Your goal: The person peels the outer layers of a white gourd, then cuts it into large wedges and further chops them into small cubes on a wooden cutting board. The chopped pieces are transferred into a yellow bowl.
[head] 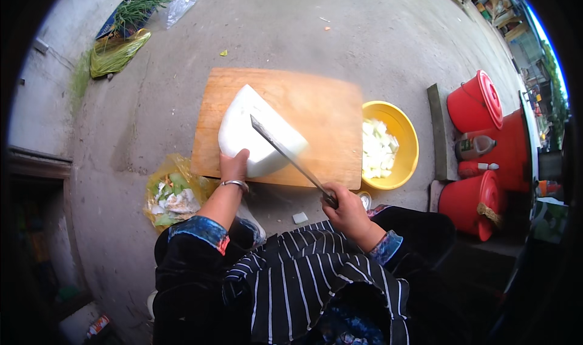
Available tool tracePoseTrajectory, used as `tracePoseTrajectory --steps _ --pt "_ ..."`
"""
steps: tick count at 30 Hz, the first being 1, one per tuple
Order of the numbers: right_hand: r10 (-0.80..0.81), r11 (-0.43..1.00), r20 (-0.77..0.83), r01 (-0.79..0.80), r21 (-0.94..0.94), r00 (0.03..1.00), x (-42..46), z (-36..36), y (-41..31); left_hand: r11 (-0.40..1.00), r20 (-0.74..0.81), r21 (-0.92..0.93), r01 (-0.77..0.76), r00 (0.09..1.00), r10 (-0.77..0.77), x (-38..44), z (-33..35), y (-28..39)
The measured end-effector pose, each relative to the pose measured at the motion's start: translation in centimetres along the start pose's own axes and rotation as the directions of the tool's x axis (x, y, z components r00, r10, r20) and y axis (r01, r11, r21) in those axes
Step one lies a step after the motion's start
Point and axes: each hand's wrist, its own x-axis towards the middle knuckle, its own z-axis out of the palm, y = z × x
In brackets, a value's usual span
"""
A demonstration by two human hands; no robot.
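Note:
A large piece of peeled white winter melon (241, 131) lies on the left part of a wooden cutting board (328, 117). My left hand (234, 165), with a metal bracelet at the wrist, holds the melon at its near left side, the fingers partly hidden. My right hand (346, 208) grips the handle of a long-bladed knife (287, 154). The blade slants up and left across the melon, its tip over the white flesh; how deep it sits, if at all, cannot be told. Right of the board, a yellow basin (412, 144) holds pale cut chunks (379, 149).
A yellow plastic bag of peelings (175, 199) sits near left of the board. A white piece (300, 217) lies on the concrete floor (273, 31). Red lidded buckets (469, 108) and a plastic bottle (476, 147) stand at right. Green stalks (139, 8) lie far left.

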Motion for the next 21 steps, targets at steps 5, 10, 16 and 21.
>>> tracePoseTrajectory --steps 5,10,16,21 --pt "-0.027 1.000 0.017 0.027 0.010 0.999 1.4 0.4 0.6 0.995 -0.060 0.062 0.080 0.995 -0.077 0.0 0.2 0.6" --pt "-0.018 0.999 -0.004 0.018 -0.027 1.000 3.1 2.3 0.9 0.984 -0.094 0.156 0.083 0.993 -0.069 0.5 -0.3 0.1" --pt "-0.022 0.999 0.013 0.022 0.029 1.000 5.0 3.6 2.0 0.963 -0.087 0.260 0.064 0.995 -0.043 -0.1 0.0 1.3" --pt "0.003 0.999 0.048 -0.005 0.037 0.999 7.1 4.2 2.0 0.974 -0.056 0.225 0.029 0.998 -0.017 -0.2 0.1 1.3"
